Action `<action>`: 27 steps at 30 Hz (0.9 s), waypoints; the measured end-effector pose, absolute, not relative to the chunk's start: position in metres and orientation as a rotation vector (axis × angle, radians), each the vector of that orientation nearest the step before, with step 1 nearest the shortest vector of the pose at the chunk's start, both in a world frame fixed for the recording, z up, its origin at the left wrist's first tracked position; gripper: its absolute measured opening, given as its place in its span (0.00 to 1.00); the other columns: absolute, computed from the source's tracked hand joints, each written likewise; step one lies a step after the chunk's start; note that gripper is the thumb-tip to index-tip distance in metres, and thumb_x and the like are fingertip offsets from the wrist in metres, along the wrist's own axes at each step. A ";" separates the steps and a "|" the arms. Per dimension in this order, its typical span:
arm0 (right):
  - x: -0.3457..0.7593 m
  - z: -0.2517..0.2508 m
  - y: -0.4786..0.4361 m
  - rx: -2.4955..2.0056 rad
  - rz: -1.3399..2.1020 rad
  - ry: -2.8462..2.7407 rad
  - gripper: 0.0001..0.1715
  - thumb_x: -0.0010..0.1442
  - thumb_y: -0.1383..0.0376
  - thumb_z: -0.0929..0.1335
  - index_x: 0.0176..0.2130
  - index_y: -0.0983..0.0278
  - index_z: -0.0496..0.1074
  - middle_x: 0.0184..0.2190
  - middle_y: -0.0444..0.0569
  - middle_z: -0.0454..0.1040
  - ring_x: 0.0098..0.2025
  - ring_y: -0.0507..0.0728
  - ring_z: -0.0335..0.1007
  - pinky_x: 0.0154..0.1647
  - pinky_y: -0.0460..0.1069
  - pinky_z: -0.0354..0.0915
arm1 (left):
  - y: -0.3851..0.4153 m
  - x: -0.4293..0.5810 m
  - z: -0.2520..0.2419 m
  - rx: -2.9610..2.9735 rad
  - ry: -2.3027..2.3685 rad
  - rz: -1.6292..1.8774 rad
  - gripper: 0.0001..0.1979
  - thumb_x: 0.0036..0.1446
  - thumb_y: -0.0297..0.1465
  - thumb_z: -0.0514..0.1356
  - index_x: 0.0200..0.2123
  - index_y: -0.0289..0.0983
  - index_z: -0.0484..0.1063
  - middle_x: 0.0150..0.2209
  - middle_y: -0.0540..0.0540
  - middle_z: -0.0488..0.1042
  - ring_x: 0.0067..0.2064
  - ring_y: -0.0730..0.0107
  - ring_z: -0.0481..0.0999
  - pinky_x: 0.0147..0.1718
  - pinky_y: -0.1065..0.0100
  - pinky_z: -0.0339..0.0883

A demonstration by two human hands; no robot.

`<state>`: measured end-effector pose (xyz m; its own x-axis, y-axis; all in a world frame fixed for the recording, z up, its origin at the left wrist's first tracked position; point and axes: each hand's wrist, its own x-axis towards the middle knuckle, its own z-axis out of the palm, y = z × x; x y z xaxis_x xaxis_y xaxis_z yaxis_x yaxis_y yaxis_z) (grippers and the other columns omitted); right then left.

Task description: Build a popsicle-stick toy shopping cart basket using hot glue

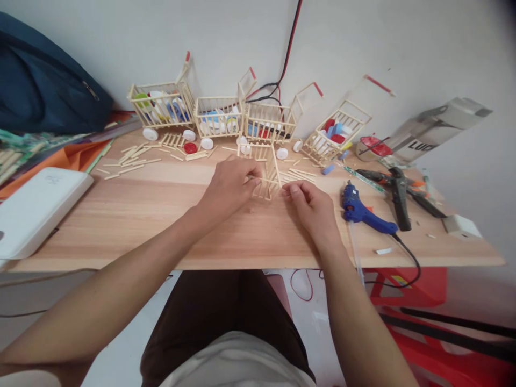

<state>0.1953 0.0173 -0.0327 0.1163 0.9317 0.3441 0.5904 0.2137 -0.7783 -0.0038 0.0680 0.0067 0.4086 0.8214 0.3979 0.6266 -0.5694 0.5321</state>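
A small frame of thin wooden sticks (276,167) stands on the table between my hands, partly hidden by my left hand. My left hand (237,180) is closed, thumb and fingers pinching the frame's left side. At its right lower corner, my right hand (309,207) has thumb and forefinger pressed together; whether a small piece is between them I cannot make out. Loose sticks (300,174) lie just behind my right hand. A blue glue gun (365,212) rests on the table to the right of it.
Several finished stick carts (161,105) with bottle caps inside line the wall. More cut sticks (133,158) and a red cap (190,148) lie at back left. A white power bank (44,207) sits at left. Black clamps (399,196) and a white block (461,227) are at right.
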 end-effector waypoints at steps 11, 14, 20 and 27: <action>0.195 -0.025 0.047 -1.415 0.717 -1.382 0.20 0.61 0.49 0.65 0.34 0.62 0.74 0.26 0.45 0.74 0.26 0.51 0.66 0.27 0.47 0.60 | 0.067 -0.002 0.002 2.376 1.223 0.972 0.07 0.51 0.23 0.57 0.27 0.38 0.73 0.28 0.49 0.75 0.36 0.64 0.71 0.37 0.62 0.61; 0.191 -0.026 0.052 -1.404 0.797 -1.341 0.21 0.57 0.47 0.68 0.31 0.62 0.73 0.23 0.43 0.71 0.22 0.49 0.60 0.23 0.46 0.56 | 0.068 -0.003 0.000 2.378 1.214 0.979 0.07 0.51 0.23 0.57 0.27 0.39 0.73 0.28 0.49 0.74 0.35 0.64 0.70 0.35 0.62 0.60; 0.184 -0.028 0.052 -1.376 0.857 -1.317 0.21 0.55 0.47 0.70 0.27 0.63 0.72 0.19 0.40 0.66 0.20 0.48 0.56 0.22 0.45 0.51 | 0.068 -0.003 0.000 2.382 1.216 0.980 0.08 0.51 0.22 0.57 0.26 0.39 0.73 0.27 0.49 0.74 0.35 0.64 0.70 0.34 0.63 0.59; 0.180 -0.023 0.054 -1.366 0.896 -1.314 0.19 0.56 0.49 0.70 0.31 0.62 0.72 0.21 0.40 0.65 0.21 0.48 0.56 0.21 0.45 0.51 | 0.068 -0.003 0.000 2.371 1.249 0.969 0.07 0.52 0.23 0.58 0.27 0.39 0.74 0.28 0.49 0.75 0.36 0.62 0.71 0.35 0.62 0.59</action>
